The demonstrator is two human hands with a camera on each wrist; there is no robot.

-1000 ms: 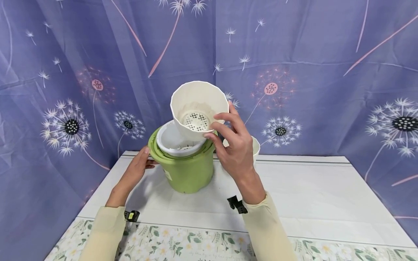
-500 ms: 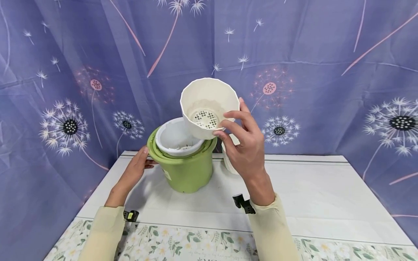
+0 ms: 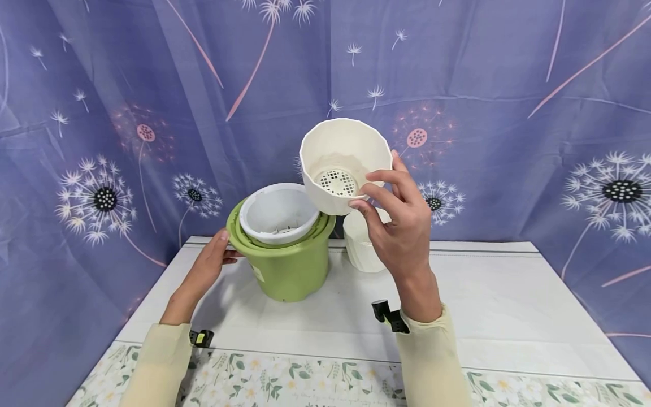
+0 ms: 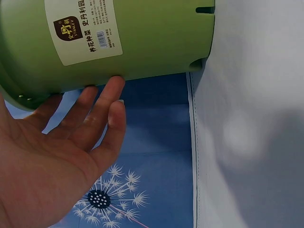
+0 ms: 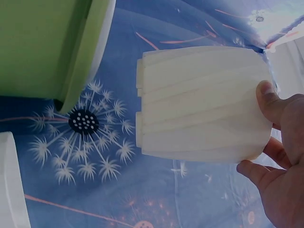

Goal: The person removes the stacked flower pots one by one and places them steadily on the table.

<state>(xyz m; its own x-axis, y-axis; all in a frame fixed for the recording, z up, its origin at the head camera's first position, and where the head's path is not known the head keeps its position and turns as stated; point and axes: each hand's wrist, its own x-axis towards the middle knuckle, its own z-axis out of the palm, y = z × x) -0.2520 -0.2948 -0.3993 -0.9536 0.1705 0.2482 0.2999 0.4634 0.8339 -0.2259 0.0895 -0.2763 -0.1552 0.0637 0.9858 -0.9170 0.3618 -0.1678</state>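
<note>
My right hand (image 3: 404,223) pinches the rim of a cream flower pot (image 3: 346,138), thumb outside and fingertips over the edge. The pot is tilted, its mouth toward the head camera, showing a pierced bottom; the right wrist view shows its ridged side (image 5: 204,104). A large green flower pot (image 3: 290,274) with a paper label (image 4: 85,31) stands upright on the table. Nested in it is a whitish pot (image 3: 280,209), with green rims around it. My left hand (image 3: 205,268) rests its fingertips against the green pot's left side, fingers extended and loosely bent.
Another cream pot (image 3: 361,249) stands on the table right of the green one, partly hidden behind my right hand. The white tablecloth (image 3: 508,305) has a flowered front strip (image 3: 269,376). A blue dandelion-print curtain (image 3: 488,169) hangs behind and at both sides.
My right hand has carried the cream pot to the right and slightly up, away from above the nested pots. More of the other cream pot now shows. The left hand stays at the green pot.
</note>
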